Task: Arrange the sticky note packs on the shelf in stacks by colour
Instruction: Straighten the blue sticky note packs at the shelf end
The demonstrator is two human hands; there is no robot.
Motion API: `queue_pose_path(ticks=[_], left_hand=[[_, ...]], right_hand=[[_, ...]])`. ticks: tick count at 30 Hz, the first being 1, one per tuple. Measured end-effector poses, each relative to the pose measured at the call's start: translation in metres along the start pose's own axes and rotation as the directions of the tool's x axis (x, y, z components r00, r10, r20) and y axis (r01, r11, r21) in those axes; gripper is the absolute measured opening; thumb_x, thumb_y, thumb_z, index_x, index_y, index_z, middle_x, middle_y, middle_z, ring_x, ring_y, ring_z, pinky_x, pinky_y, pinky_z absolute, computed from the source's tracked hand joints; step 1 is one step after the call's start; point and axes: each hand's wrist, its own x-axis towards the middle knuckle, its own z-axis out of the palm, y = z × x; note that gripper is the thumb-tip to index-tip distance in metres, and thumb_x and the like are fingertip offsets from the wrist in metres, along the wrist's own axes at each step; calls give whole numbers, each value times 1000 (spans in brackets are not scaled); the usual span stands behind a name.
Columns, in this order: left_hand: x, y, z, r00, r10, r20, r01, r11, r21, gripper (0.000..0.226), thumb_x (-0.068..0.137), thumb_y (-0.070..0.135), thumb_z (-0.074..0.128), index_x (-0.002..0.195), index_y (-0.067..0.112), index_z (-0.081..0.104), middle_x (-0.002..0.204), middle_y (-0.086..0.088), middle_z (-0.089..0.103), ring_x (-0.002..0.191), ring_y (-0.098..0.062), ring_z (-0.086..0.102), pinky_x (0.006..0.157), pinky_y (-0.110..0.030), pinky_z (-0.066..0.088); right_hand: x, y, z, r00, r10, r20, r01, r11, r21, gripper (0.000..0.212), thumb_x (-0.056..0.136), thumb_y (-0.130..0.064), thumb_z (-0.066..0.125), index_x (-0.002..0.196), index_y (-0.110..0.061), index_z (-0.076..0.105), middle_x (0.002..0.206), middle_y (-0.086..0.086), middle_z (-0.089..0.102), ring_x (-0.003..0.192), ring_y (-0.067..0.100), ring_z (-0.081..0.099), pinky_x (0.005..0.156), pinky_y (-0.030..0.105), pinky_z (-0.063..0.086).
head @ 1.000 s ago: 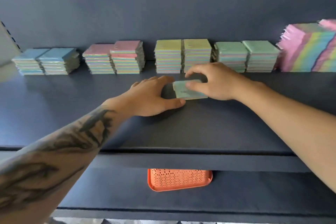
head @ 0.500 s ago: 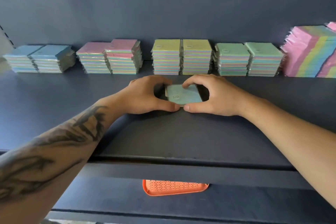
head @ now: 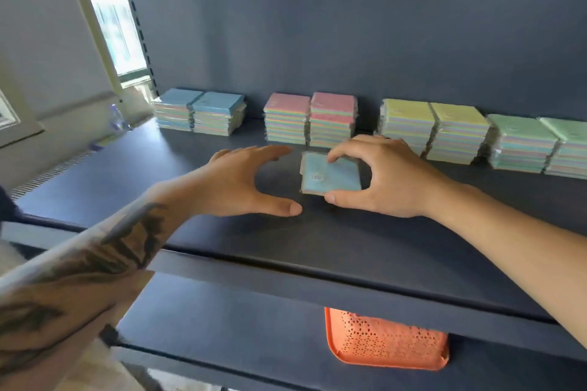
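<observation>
A blue-topped sticky note pack [head: 330,175] lies mid-shelf, label side up. My right hand [head: 386,178] grips it, thumb at its near edge and fingers curled over its far edge. My left hand [head: 244,182] hovers just left of the pack, thumb and fingers spread in a wide C, touching nothing. Along the back stand paired stacks by top colour: blue stacks [head: 198,111] at the left, pink stacks [head: 309,119], yellow stacks [head: 433,128] and green stacks [head: 536,143] at the right.
The dark shelf board [head: 286,241] has bare surface in front of the stacks. An orange perforated tray [head: 386,343] sits on the lower shelf. A window and a wall lie beyond the shelf's left end.
My left hand has let go of the pack and drawn away to the left, leaving only the right hand on it. The view has swung left, so the far-right multicolour pile is out of frame.
</observation>
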Motion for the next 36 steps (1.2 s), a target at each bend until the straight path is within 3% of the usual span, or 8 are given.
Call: queue_pose_path(ticks=[5, 11, 15, 24, 29, 36], left_hand=[[-38, -111, -32, 995, -91, -39, 95, 986, 135, 118, 48, 110, 30, 147, 49, 45, 151, 17, 48, 139, -15, 44, 116, -41, 31], [-52, -186, -51, 994, -93, -61, 103, 978, 180, 103, 57, 109, 23, 146, 59, 39, 157, 24, 38, 148, -11, 31, 120, -44, 23], [-48, -206, -55, 988, -123, -90, 137, 976, 170, 91, 64, 106, 26, 143, 63, 36, 156, 25, 37, 149, -10, 28, 120, -50, 23], [-44, -213, -49, 988, -83, -132, 105, 980, 166, 85, 69, 102, 27, 143, 62, 37, 152, 24, 39, 144, -8, 29, 116, -47, 25], [-42, -213, -49, 986, -92, -142, 115, 980, 163, 87, 66, 103, 26, 141, 62, 39, 150, 24, 40, 142, -10, 31, 115, -48, 27], [-40, -213, -48, 987, -90, -136, 113, 979, 168, 85, 67, 104, 26, 141, 63, 36, 150, 25, 39, 144, -10, 29, 116, -49, 26]], right_hand=[[69, -66, 29, 999, -18, -49, 18, 1000, -10, 68, 65, -80, 56, 121, -41, 61, 118, -24, 55, 119, 15, 54, 107, 46, 40], [149, -115, 53, 997, 29, -65, -35, 995, -93, 58, 77, -71, 67, 125, -40, 57, 114, -16, 54, 119, 20, 53, 105, 43, 37], [199, -121, 57, 994, 82, -79, -92, 987, -129, 52, 82, -67, 65, 125, -39, 55, 132, -7, 59, 126, 25, 52, 103, 44, 33], [262, -106, 79, 986, 166, -23, -168, 966, -195, 45, 87, -62, 63, 125, -41, 55, 137, -2, 56, 131, 29, 47, 106, 46, 31], [271, -98, 84, 980, 198, 19, -194, 973, -128, 52, 80, -71, 58, 124, -44, 56, 133, -2, 57, 125, 28, 52, 104, 48, 46], [277, -96, 87, 977, 212, 15, -207, 967, -147, 49, 87, -65, 60, 129, -40, 56, 135, 0, 55, 129, 28, 50, 104, 46, 46]])
